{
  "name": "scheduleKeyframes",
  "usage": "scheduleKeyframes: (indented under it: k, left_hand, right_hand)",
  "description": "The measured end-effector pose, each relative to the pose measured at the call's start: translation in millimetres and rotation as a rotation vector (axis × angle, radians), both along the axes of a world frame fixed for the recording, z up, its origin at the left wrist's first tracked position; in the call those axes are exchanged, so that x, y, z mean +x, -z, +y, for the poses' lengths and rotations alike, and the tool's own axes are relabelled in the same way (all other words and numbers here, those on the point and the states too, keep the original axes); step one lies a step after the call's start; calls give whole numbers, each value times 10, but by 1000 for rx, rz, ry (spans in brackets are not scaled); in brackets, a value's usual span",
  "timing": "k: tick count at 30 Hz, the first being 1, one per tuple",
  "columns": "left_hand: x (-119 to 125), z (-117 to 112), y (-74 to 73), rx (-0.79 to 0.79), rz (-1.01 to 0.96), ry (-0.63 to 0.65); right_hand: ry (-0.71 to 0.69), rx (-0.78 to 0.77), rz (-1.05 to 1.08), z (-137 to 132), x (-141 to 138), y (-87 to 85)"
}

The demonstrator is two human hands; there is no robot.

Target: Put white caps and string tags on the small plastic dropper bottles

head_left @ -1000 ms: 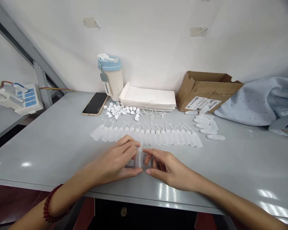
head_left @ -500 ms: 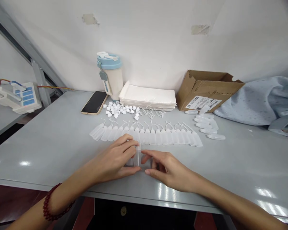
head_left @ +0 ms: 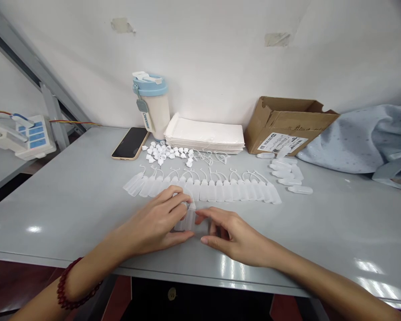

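At lower centre, the left hand (head_left: 155, 223) and right hand (head_left: 235, 236) pinch a small translucent plastic vial (head_left: 190, 217) — best braced on the grey desk (head_left: 70, 200).

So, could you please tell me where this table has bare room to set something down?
Bare: table left of the bottle row, before the phone; and right front, below the blue cloth. Crowded: from the bottle held by left hand and right hand back to caps, pouches, cardboard box.

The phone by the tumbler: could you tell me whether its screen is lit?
No, the phone lies face up with a dark screen.
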State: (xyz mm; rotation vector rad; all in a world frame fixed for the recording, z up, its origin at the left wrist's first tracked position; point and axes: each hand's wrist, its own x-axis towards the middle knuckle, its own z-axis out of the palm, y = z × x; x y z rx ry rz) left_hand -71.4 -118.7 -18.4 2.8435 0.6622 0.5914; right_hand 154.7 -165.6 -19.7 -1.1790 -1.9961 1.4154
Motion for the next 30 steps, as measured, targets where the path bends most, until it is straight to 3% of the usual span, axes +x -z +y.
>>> scheduleKeyframes:
  k: [11,16,22,26,30]
  left_hand:
    - [11,8,-60,34,-28,-21]
    - [38,189,-170,51,-93,-86]
    - [281,764,-313,-93,67,-273]
    - [494,1095,-299,-93,188,-343]
    - [635,1254,-256,-47,218,-378]
  right_hand:
    - [8,4,0,-8,13,14]
    - [64,23,20,32,66,-58]
    - [315,128,5,208,326,-240]
    - [551,326,-23,392,614,-240]
    - [753,609,-180,569,895,-148]
